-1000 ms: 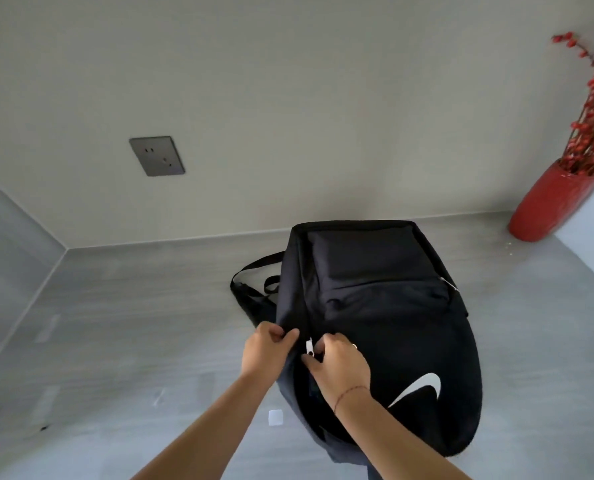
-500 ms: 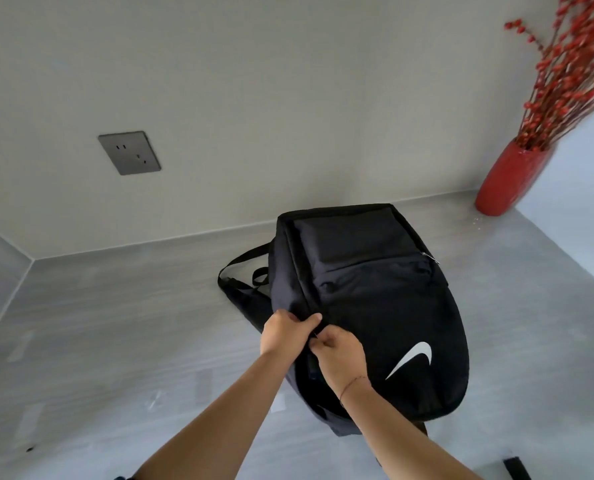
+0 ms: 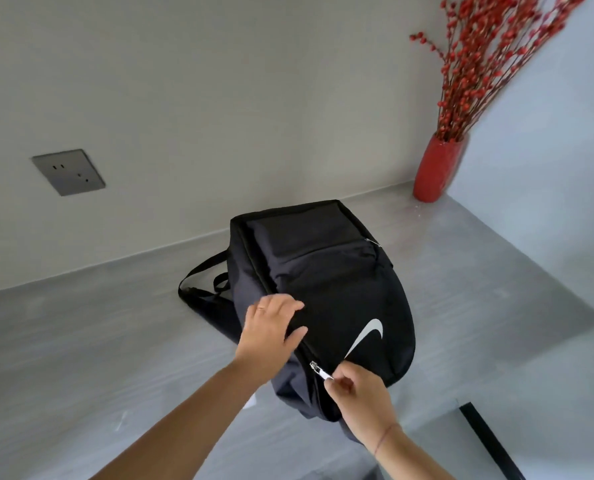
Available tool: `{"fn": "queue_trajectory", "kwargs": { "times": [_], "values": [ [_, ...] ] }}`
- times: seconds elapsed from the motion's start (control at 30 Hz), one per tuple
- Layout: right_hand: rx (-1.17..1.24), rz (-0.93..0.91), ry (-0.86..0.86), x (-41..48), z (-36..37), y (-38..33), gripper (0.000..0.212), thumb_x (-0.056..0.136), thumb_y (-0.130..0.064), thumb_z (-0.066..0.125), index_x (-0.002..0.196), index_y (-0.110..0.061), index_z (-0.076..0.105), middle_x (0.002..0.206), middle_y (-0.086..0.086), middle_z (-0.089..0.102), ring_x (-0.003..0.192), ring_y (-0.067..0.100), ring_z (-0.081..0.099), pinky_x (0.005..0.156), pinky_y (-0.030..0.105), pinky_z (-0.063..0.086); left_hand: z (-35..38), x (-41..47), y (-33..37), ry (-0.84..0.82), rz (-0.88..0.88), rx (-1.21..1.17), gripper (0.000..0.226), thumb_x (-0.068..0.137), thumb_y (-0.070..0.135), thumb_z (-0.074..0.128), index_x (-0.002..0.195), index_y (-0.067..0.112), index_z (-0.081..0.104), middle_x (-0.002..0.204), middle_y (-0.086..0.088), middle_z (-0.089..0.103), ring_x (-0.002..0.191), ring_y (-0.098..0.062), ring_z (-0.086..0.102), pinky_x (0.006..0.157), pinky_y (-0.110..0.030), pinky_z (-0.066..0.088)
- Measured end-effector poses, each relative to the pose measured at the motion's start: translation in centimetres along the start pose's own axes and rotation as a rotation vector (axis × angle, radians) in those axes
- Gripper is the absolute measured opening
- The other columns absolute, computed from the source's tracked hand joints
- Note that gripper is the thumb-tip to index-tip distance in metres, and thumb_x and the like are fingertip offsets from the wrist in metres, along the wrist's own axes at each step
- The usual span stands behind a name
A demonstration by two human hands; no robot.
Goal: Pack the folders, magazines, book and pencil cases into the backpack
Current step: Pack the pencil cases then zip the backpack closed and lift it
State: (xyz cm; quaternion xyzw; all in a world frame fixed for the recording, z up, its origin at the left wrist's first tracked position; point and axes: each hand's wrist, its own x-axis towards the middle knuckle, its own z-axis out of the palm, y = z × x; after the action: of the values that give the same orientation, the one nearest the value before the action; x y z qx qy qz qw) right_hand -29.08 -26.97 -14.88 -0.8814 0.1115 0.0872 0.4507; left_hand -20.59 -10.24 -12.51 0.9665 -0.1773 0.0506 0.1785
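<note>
The black backpack lies on the grey counter with its front panel facing up, a white curved logo on the half nearer the person. Both hands are on it. The left hand lies flat on the fabric just beside the zip line, fingers spread and fairly straight, gripping nothing. The right hand is curled, thumb and fingertips pinching the silver zipper pull at the near end of the bag. From the pull the zip line runs away along the bag's left edge. A shoulder strap loops out onto the counter on the left side. Back in the right corner a red vase stands well apart from the bag, holding tall red berry branches. A dark socket plate sits on the wall to the left
</note>
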Motion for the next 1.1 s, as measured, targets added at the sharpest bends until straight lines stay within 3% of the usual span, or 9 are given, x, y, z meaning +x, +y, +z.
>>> {"fn": "queue_trajectory", "kwargs": {
  "times": [0.07,0.13,0.37,0.47,0.57,0.7,0.83,0.93,1.1],
  "values": [
    [0.049,-0.015,0.014,-0.2,0.2,0.0,0.029,0.079,-0.025,0.057,0.055,-0.019,0.042,0.049,-0.005,0.045,0.050,0.007,0.037,0.050,0.020,0.031,0.3,-1.2,0.9,-0.251,0.290,0.044,0.036,0.096,0.039,0.039,0.128,0.029,0.052,0.132,0.014,0.050,0.134,-0.008,0.031,0.114,-0.027,0.008],
    [0.088,-0.031,0.029,-0.4,0.4,0.3,0.033,0.082,-0.027,0.058,0.054,-0.021,0.042,0.048,-0.007,0.045,0.047,0.006,0.037,0.046,0.018,0.031,0.8,-2.3,1.1,-0.336,0.414,0.147,0.037,0.099,0.036,0.033,0.130,0.028,0.051,0.133,0.014,0.051,0.134,-0.006,0.030,0.116,-0.027,0.003],
    [0.014,-0.101,0.037,-1.2,-0.8,1.8,0.033,0.084,-0.023,0.054,0.055,-0.023,0.039,0.052,-0.004,0.046,0.054,0.010,0.042,0.054,0.026,0.036,0.7,-1.8,1.2,-0.372,0.392,0.499,0.027,0.097,0.025,0.041,0.116,0.027,0.060,0.117,0.009,0.060,0.117,-0.008,0.052,0.116,-0.026,0.016],
    [-0.008,-0.169,-0.004,-1.6,-2.4,3.5,0.034,0.084,-0.021,0.055,0.054,-0.025,0.037,0.050,-0.004,0.045,0.053,0.010,0.042,0.054,0.023,0.036,-0.5,-2.6,1.2,-0.278,0.415,0.512,0.010,0.065,0.037,0.078,0.074,0.038,0.073,0.074,0.023,0.067,0.076,0.009,0.064,0.091,-0.016,0.049],
    [-0.063,-0.243,-0.023,-1.1,-4.3,4.7,0.038,0.084,-0.021,0.055,0.053,-0.028,0.034,0.049,-0.005,0.043,0.051,0.010,0.040,0.049,0.018,0.030,-1.4,-3.1,1.4,-0.242,0.323,0.539,0.024,0.044,0.028,0.090,0.058,0.033,0.071,0.060,0.021,0.066,0.061,0.004,0.065,0.071,-0.013,0.054],
    [-0.154,-0.159,0.021,0.6,-8.7,8.8,0.043,0.085,-0.018,0.057,0.054,-0.028,0.030,0.049,-0.006,0.037,0.050,0.007,0.035,0.050,0.020,0.028,-3.6,-4.1,0.3,-0.213,0.075,0.538,0.036,0.041,0.002,0.085,0.062,0.028,0.071,0.066,0.013,0.069,0.066,-0.010,0.067,0.068,-0.022,0.056],
    [-0.218,-0.218,0.030,1.9,-12.5,11.7,0.047,0.084,-0.013,0.060,0.054,-0.028,0.027,0.050,-0.005,0.035,0.049,0.008,0.033,0.049,0.020,0.025,-2.9,-5.8,0.7,-0.227,-0.189,0.478,0.029,0.088,0.005,0.048,0.104,0.021,0.066,0.110,0.007,0.065,0.104,-0.016,0.057,0.095,-0.024,0.039],
    [-0.193,-0.300,0.013,1.9,-12.6,11.4,0.048,0.085,-0.014,0.060,0.054,-0.030,0.027,0.049,-0.006,0.034,0.048,0.008,0.034,0.049,0.021,0.026,0.5,-5.2,6.7,-0.056,-0.169,0.184,0.028,0.085,0.030,0.061,0.111,0.018,0.063,0.117,0.003,0.061,0.113,-0.019,0.052,0.101,-0.029,0.034],
    [-0.116,-0.355,-0.006,2.4,-12.8,11.1,0.044,0.086,-0.017,0.060,0.055,-0.032,0.032,0.049,-0.009,0.038,0.050,0.008,0.036,0.053,0.026,0.033,7.3,-2.3,16.3,-0.218,-0.014,0.212,0.045,0.085,0.048,0.053,0.121,0.020,0.052,0.119,0.000,0.054,0.113,-0.019,0.046,0.100,-0.031,0.033]
  ]
}}
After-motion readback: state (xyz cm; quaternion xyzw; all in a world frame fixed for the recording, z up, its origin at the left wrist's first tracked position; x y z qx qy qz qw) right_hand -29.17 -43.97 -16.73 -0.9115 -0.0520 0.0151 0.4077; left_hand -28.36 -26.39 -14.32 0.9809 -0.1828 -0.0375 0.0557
